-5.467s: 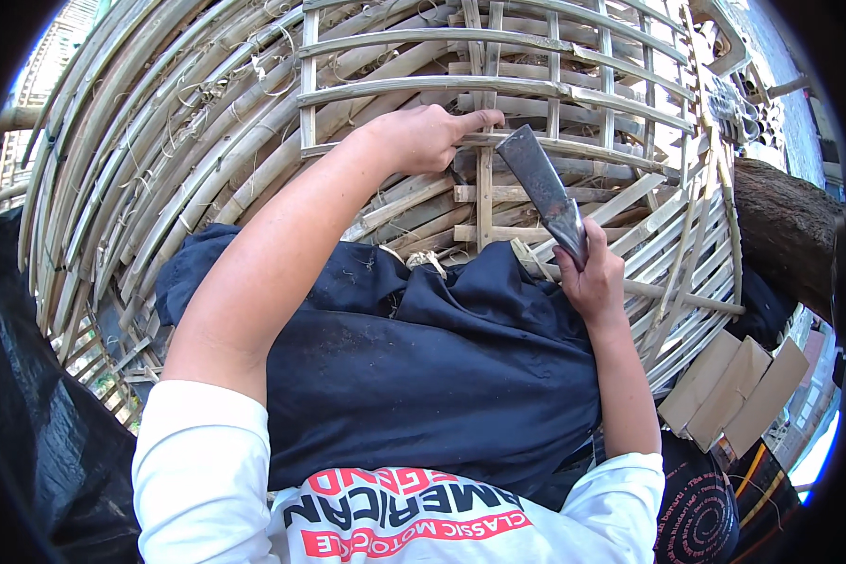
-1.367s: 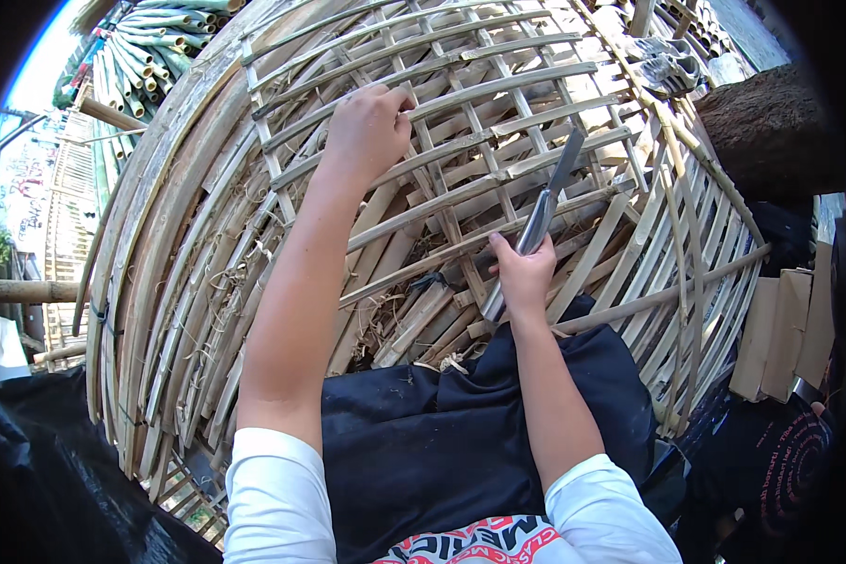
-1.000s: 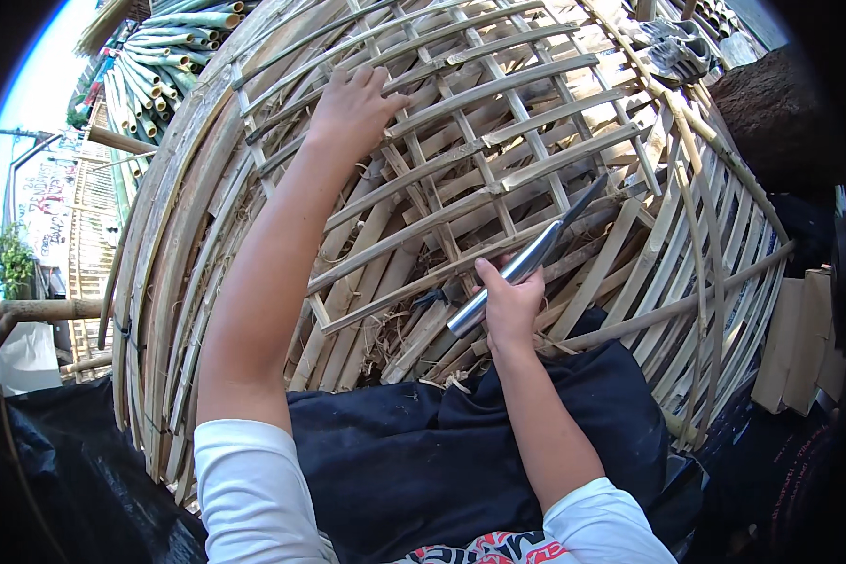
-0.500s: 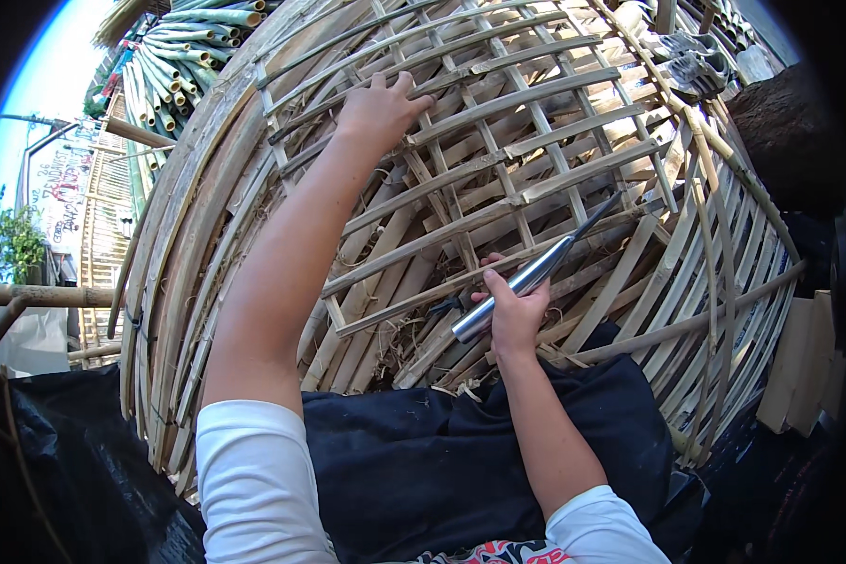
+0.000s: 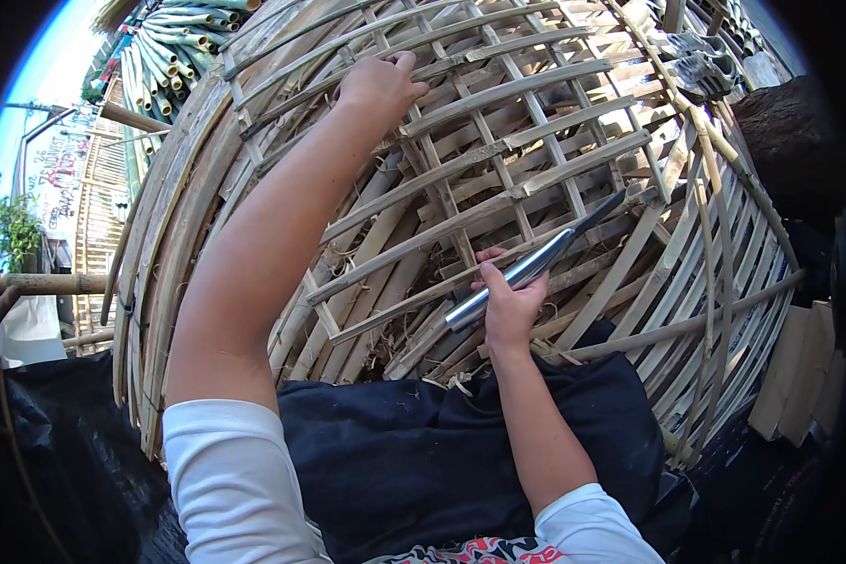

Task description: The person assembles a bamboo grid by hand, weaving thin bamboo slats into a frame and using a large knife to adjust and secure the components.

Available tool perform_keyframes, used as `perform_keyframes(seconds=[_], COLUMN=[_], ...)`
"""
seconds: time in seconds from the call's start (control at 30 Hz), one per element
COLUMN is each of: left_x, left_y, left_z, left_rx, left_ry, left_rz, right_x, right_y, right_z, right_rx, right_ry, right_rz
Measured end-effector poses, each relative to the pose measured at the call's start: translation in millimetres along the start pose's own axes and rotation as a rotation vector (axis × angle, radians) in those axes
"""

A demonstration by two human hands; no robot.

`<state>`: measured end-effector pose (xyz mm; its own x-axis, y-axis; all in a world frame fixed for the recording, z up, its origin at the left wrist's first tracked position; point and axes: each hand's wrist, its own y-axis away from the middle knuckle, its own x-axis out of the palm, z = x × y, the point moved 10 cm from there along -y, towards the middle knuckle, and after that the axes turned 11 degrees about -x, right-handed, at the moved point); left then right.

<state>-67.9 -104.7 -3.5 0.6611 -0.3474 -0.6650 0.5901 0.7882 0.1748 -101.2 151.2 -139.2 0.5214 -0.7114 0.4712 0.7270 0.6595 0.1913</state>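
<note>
The right hand (image 5: 514, 308) is wrapped firmly around the knife (image 5: 547, 254), near the close edge of the bamboo frame (image 5: 583, 166), which lies over piled strips (image 5: 164, 235). The left hand (image 5: 378, 89) curls at the frame — how tightly, I cannot tell; even support, knife angled away, would serve best.

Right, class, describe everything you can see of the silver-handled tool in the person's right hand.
The tool has a shiny, tube-shaped handle that looks like metal, and a dark blade that appears narrow from this angle. The right hand grips the handle. It slants across the picture, blade up to the right, handle end down to the left, near the lower edge of the bamboo-looking lattice. Whether the blade touches the slats cannot be told.
</note>
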Motion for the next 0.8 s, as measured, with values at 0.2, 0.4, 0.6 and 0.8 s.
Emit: perform_keyframes(seconds=[0.2,0.4,0.6,0.8], left_x=[18,33,65,107], left_y=[24,59,128,160], left_z=[26,38,56,88], left_rx=[-0.113,-0.298,-0.428,-0.577], left_ry=[0.076,0.205,0.365,0.384], left_rz=[-0.079,-0.008,0.14,0.183], right_x=[11,5,16,75], right_y=[1,-7,-4,-39], right_z=[22,29,49,54], right_rx=[0.005,-0.018,-0.089,-0.118], right_ry=[0.065,0.207,0.319,0.453], right_rz=[0.027,0.142,0.295,0.653])
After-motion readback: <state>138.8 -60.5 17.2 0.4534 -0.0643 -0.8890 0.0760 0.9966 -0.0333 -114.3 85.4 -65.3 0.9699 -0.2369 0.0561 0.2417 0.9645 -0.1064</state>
